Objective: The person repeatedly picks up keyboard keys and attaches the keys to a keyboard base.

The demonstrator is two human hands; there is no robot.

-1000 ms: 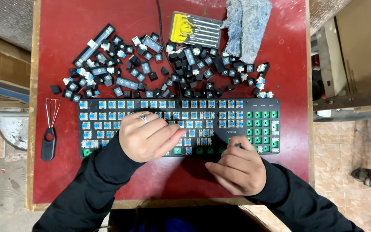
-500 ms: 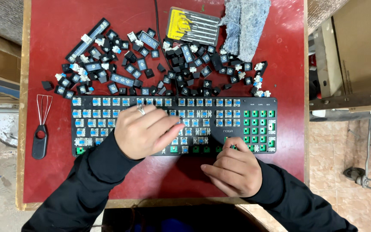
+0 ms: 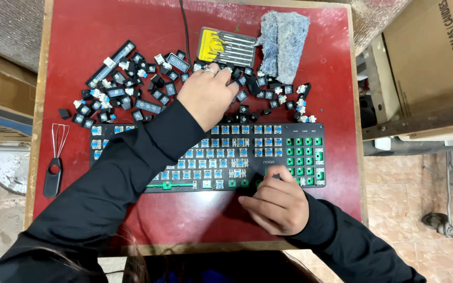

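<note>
Keycaps [image 3: 148, 89] under left hand [image 3: 208, 97] | keyboard [image 3: 237, 157] near right hand [image 3: 276, 204]

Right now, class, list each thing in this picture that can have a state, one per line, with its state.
keyboard: keycaps off, blue and green switches bare
loose keycaps: heaped on the red table, many upside down
screwdriver case: open, tools inside
keycap puller: lying unused
grey cloth: crumpled
left hand: over the keycaps
right hand: fingertips at keyboard's lower edge
</note>
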